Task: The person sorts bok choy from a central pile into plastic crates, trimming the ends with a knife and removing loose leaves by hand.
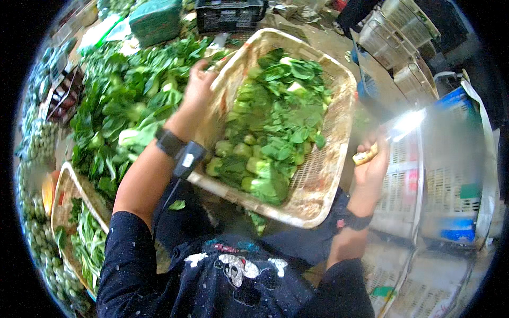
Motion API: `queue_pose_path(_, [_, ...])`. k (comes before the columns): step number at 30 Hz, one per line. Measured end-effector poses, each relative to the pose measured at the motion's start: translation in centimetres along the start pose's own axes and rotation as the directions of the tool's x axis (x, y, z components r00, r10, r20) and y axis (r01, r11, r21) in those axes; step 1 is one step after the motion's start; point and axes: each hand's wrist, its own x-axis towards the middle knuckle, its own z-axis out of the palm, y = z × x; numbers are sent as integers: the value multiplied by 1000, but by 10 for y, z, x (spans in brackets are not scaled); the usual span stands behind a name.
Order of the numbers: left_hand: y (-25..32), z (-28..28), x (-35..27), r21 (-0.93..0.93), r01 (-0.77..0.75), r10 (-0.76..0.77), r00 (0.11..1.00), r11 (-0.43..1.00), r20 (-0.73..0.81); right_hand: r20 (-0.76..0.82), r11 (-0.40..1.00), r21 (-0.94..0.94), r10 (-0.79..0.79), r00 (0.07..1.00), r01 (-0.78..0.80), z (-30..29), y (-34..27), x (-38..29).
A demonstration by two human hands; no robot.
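Observation:
A dirty white plastic crate (314, 212) stands tilted before me, holding heads of leafy green vegetable (274, 131), bok choy by the look. My left hand (201, 83) is at the crate's upper left side; blur hides whether its fingers grip the rim. My right hand (370, 165), right of the crate, is closed around a short yellowish handle (365, 155). A bright, blurred blade-like shape (407, 124) lies just above that hand; whether it belongs to the handle I cannot tell. Black bands are on both wrists.
A large heap of leafy greens (131, 103) lies left of the crate. A second crate (65, 254) with greens is at lower left. Several stacked white crates (401, 198) line the right, and more (393, 43) stand behind. A black crate (226, 18) is at the top.

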Motion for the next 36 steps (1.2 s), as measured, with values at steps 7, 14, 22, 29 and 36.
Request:
queue_pose_path(7, [-116,166,112,513,-790,477,612,335,630,-87,988,-9,152,984,-154,-59,33,25])
queue_pose_path(14, [-144,295,184,783,-609,35,786,-129,617,-125,985,-115,112,986,-127,-78,25,34])
queue_pose_path(22, [-112,256,152,740,-642,55,747,-201,663,-55,979,-129,154,987,-160,-84,25,29])
queue_pose_path(29, [-82,142,32,-172,656,-314,553,735,772,151,937,-323,193,970,-136,-58,49,7])
queue_pose_path(36, [-59,117,-103,-81,582,-433,685,809,586,615,513,-646,-89,784,565,2,110,-32])
